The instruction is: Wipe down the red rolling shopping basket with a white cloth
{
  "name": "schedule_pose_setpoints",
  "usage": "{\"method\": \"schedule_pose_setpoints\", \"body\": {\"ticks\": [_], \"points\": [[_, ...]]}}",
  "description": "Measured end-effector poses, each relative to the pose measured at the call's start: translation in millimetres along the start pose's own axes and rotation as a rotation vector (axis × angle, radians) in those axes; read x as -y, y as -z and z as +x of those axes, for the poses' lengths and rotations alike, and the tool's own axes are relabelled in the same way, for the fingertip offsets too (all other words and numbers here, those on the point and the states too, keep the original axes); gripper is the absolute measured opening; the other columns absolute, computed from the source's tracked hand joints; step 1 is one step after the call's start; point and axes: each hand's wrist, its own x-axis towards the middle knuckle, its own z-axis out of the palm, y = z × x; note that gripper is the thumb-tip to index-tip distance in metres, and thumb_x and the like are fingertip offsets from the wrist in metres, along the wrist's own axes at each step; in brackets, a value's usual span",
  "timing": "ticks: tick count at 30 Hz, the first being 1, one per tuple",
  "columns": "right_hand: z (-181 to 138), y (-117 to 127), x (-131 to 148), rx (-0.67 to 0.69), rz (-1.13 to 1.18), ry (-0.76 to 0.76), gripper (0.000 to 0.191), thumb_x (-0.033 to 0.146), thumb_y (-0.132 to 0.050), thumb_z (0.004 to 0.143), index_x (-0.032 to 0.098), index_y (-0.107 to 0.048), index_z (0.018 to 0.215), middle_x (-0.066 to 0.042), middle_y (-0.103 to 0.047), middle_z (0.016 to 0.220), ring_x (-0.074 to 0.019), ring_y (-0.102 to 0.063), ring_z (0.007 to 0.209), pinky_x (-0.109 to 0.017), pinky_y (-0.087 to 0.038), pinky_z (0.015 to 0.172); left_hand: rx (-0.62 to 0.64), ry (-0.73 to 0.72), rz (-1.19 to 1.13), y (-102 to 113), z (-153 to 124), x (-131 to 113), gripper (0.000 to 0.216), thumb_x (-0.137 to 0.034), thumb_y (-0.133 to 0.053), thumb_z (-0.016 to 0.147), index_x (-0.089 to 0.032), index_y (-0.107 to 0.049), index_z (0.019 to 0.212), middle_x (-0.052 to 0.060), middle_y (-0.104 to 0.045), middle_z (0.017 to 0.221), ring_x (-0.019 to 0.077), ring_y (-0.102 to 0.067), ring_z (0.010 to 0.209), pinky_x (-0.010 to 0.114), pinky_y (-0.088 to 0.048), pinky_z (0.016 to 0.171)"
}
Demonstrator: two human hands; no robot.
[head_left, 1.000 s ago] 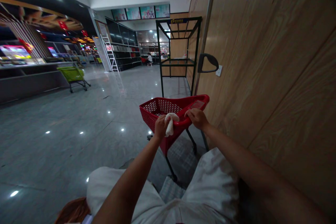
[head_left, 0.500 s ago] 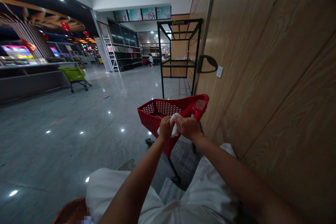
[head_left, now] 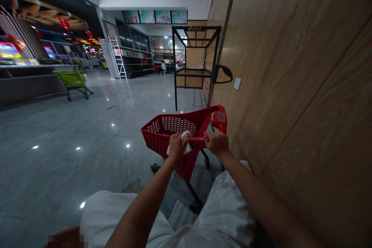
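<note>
A red plastic shopping cart (head_left: pixel 157 143) stands in front of my knees, its perforated basket pointing to the left. My left hand (head_left: pixel 176 146) is closed on a white cloth (head_left: pixel 187 145), which lies against the cart's near upper side rail. Further right along the same rail, my right hand (head_left: pixel 216 142) is wrapped round the red frame close to the handle. A bare stretch of the rail shows between the two hands. The cart's handle with its label plate (head_left: pixel 220 117) rises just beyond my right hand.
A wood-panelled wall (head_left: pixel 279 97) with a socket (head_left: pixel 237 83) runs close on my right. Ahead stands a dark metal rack (head_left: pixel 175 81). A green shopping cart (head_left: pixel 71 79) is off to the left by a counter (head_left: pixel 29 85). In the distance a person (head_left: pixel 163 66) crouches near shelves.
My hands were together at the white cloth. Now they are apart: the left keeps the cloth on the rail, while the right has moved to grip the cart frame. The view has shifted slightly.
</note>
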Motion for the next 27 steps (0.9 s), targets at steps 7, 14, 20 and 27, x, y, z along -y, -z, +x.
{"method": "schedule_pose_setpoints", "body": {"ticks": [7, 14, 20, 27], "points": [[3.2, -10.8, -33.0, -0.07, -0.03, 0.009, 0.04, 0.032, -0.036, 0.089, 0.018, -0.067, 0.068, -0.009, -0.065, 0.062, -0.0174, -0.053, 0.058, -0.028, -0.028, 0.058, 0.076, -0.214, 0.056, -1.8, -1.3, -51.2, 0.036, -0.035, -0.04, 0.092, -0.013, -0.05, 0.118, 0.014, -0.057, 0.114, 0.0264, -0.048, 0.11, 0.043, -0.036, 0.096], [1.8, -12.4, -61.8, -0.115, -0.027, 0.122, 0.038, 0.03, -0.037, 0.086, 0.017, -0.065, 0.063, -0.007, -0.061, 0.058, -0.0156, -0.049, 0.056, -0.027, -0.027, 0.058, 0.306, -0.329, 0.082, 4.8, 7.8, -23.6, 0.032, -0.036, -0.045, 0.091, -0.017, -0.051, 0.116, 0.009, -0.061, 0.109, 0.0224, -0.054, 0.101, 0.036, -0.041, 0.088], [3.7, -19.5, -61.2, -0.275, 0.028, 0.161, 0.034, 0.027, -0.042, 0.083, 0.017, -0.06, 0.056, -0.004, -0.057, 0.052, -0.013, -0.042, 0.05, -0.027, -0.023, 0.056, 0.313, -0.119, 0.228, 18.1, -2.1, 33.3, 0.028, -0.034, -0.047, 0.09, -0.017, -0.055, 0.111, 0.009, -0.061, 0.107, 0.0234, -0.053, 0.103, 0.037, -0.04, 0.091], [4.2, -20.6, -47.8, -0.298, 0.017, 0.128, 0.034, 0.026, -0.042, 0.084, 0.018, -0.06, 0.056, -0.004, -0.054, 0.05, -0.0133, -0.041, 0.05, -0.028, -0.022, 0.056, 0.235, -0.255, 0.124, 0.4, 8.9, -35.6, 0.032, -0.035, -0.043, 0.091, -0.018, -0.052, 0.117, 0.009, -0.06, 0.11, 0.0225, -0.052, 0.104, 0.036, -0.04, 0.09]]}}
